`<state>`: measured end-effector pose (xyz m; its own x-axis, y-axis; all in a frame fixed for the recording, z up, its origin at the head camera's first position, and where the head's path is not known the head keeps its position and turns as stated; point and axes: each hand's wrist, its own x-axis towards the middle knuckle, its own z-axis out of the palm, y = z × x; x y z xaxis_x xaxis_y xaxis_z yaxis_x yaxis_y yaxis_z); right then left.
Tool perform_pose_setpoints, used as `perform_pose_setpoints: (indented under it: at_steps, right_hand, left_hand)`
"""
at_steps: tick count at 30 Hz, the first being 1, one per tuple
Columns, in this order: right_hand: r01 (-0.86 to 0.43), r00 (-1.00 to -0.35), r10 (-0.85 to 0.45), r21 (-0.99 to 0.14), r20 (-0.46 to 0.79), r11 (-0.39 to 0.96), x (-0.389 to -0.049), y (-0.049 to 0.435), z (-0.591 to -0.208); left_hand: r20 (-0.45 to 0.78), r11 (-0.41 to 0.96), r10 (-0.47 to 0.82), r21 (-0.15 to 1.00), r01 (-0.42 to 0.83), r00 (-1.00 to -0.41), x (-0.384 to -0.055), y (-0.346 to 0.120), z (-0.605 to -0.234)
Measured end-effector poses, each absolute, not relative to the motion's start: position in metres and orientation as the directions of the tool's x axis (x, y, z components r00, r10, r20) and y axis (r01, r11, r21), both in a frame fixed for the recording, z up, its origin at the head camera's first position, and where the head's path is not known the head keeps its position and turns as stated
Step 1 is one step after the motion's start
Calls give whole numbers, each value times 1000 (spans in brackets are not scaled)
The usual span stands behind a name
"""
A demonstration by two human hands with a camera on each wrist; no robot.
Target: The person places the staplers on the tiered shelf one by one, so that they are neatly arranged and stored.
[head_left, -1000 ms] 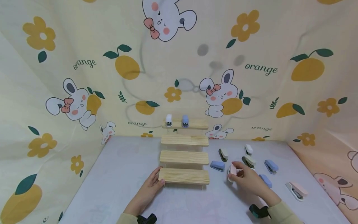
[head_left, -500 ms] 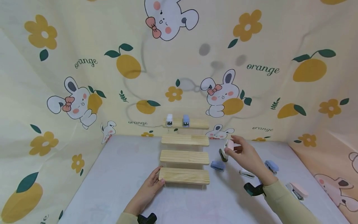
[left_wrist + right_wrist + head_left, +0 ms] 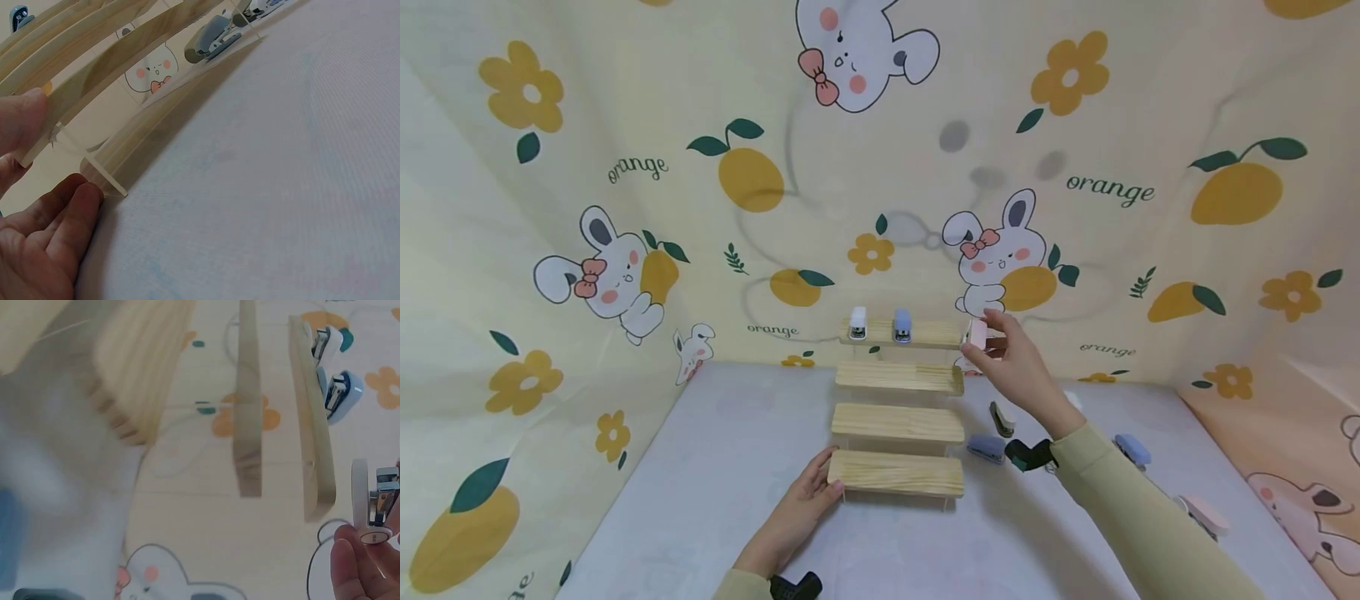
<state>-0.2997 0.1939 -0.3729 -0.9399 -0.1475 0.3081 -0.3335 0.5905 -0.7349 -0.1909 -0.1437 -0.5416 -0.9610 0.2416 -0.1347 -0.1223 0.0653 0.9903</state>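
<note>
A four-step wooden display shelf [image 3: 895, 473] with clear supports stands on the table. My left hand [image 3: 799, 510] holds its lowest step at the left end; in the left wrist view the thumb [image 3: 28, 119] lies against the board and the fingers curl beside the clear support [image 3: 94, 164]. Between the thumb and fingers of my right hand [image 3: 1018, 367] is a small pink-and-white stapler [image 3: 975, 335], raised beside the right end of the top step. The right wrist view shows the stapler's metal part facing the camera. On that top step sit a white stapler [image 3: 857, 323] and a blue stapler [image 3: 902, 326].
Right of the shelf lie a blue stapler [image 3: 986, 447] and a dark green and cream stapler [image 3: 1002, 419]. Farther right are another blue stapler [image 3: 1132, 451] and a pink one [image 3: 1204, 514]. My right forearm hides part of that area. A printed cloth backdrop [image 3: 820, 242] rises behind.
My right hand has lifted the pink-and-white stapler off the table and carried it up and leftward to the top step's right end. The left hand has stayed on the lowest step.
</note>
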Motion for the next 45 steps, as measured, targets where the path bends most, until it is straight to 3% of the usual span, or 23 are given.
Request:
perform_pose_setpoints:
  at_steps: [22,34,45]
  right_hand:
    - [-335,-942,-237,-739,239,584,-346,168,-362]
    - [-314,-949,-222,-735,224,601,-342,170,-369]
    - [-312,-950,-198,-719,242,621,-318,191,-384]
  left_hand:
    - [-117,53,236,993,-108,-965,-192,-143,-545]
    - [-120,69,232,992,-107,-965,-192,-142,-543]
    - [-105,58,241,994,-93,-965,-192,-144,-544]
